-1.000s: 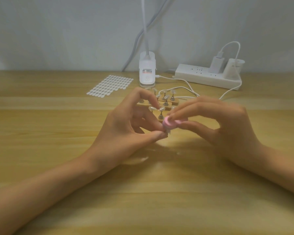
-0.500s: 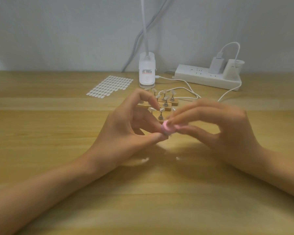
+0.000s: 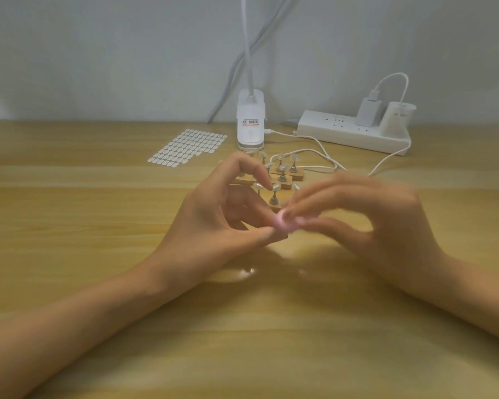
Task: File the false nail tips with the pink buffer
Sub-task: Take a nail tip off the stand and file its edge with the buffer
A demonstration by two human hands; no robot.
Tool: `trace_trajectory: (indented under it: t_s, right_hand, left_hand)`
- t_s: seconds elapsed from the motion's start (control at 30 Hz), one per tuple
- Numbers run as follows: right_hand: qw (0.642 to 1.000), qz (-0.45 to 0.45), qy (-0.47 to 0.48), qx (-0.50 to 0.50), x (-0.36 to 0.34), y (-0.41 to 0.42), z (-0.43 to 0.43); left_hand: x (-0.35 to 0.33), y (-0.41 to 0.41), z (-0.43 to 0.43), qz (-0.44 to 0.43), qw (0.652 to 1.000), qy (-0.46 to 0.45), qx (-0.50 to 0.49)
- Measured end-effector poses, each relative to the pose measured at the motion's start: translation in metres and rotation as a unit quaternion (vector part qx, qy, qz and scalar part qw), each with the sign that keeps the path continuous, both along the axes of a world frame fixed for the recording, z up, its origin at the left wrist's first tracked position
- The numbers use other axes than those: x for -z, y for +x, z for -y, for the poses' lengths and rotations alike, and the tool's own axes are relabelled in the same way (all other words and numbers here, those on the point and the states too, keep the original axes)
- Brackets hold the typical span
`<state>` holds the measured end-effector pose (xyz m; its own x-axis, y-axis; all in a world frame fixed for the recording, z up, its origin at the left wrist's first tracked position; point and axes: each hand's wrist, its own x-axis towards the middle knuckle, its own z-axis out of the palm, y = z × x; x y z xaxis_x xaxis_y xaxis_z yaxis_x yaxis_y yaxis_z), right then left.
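Fingers [image 3: 323, 197] of the right hand [image 3: 372, 223] curled and clamped on the pink buffer [image 3: 283, 223], fingertips on top, thumb beneath, all smeared by blur. Pink buffer right at those fingertips, between the two hands, touching the thumb tip of the left hand [image 3: 211, 226]. Left fingers [image 3: 242, 162] bent, forefinger arched high, thumb and a lower finger drawn together under the buffer; cannot tell whether anything sits pinched there, too blurred. Just beyond the fingers, false nail tips [image 3: 275, 187] upright on small posts set in wooden blocks [image 3: 288, 177], some hidden behind the left forefinger. Farther beyond and to the left of the fingers, a sheet of white stickers [image 3: 190, 145] flat on the worktop [image 3: 98, 211]. Straight beyond, a white lamp base [image 3: 250, 125]. Beyond and to the right, a white power strip [image 3: 352, 133] with a charger [image 3: 368, 112] plugged in, and a white cable [image 3: 314, 156] looping across the worktop behind the blocks.
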<state>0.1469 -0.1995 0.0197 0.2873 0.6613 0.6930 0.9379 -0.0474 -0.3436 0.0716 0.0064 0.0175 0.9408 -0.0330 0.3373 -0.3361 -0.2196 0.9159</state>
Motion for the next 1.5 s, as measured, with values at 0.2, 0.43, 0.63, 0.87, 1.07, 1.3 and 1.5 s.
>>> trace_trajectory:
  t_s: [0.2, 0.43, 0.63, 0.87, 1.07, 1.3, 1.5]
  right_hand:
    - [1.0, -0.021, 0.007, 0.012, 0.0, -0.001, 0.0]
    - [1.0, -0.01, 0.0, 0.004, -0.001, 0.001, 0.002]
    - [1.0, 0.002, 0.002, 0.001, -0.001, 0.001, 0.001]
    - [1.0, 0.004, 0.005, 0.004, 0.0, 0.002, 0.001]
    - [1.0, 0.018, -0.009, -0.006, 0.004, 0.003, 0.002]
    - [0.997, -0.053, 0.05, 0.038, 0.008, 0.009, 0.007]
    - [0.994, -0.079, 0.061, 0.05, 0.011, 0.01, 0.007]
  left_hand:
    - [0.0, 0.001, 0.0, -0.013, 1.0, -0.006, -0.005]
    - [0.0, 0.0, 0.001, -0.016, 1.0, -0.007, -0.004]
    - [-0.001, 0.001, 0.001, -0.015, 1.0, -0.007, -0.007]
    - [-0.001, 0.001, 0.001, -0.017, 1.0, -0.005, 0.001]
    - [-0.001, 0.0, 0.001, -0.02, 1.0, 0.003, 0.003]
    - [0.0, 0.001, 0.001, 0.016, 0.999, 0.032, -0.002]
    - [0.002, 0.001, 0.001, 0.017, 1.0, -0.006, 0.005]
